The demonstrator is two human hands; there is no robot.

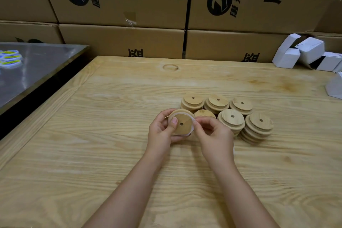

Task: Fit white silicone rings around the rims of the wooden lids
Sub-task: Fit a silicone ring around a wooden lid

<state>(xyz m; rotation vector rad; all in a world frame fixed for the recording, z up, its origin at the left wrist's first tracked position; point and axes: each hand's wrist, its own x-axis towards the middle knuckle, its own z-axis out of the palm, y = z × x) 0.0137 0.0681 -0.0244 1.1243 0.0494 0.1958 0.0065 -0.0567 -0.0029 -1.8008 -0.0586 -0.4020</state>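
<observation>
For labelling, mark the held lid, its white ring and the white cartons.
held lid (186, 120): head view, on its wooden face beside the hole.
white ring (192, 128): head view, on its right-hand stretch at the lid's edge.
white cartons (311, 52): head view, on the top carton's side.

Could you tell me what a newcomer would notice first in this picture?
The hands at the centre of the table: the left hand grips a wooden lid while the right hand pinches a white silicone ring at its rim. Just beyond to the right sit stacks of lids, and printed cardboard boxes wall off the back.
</observation>
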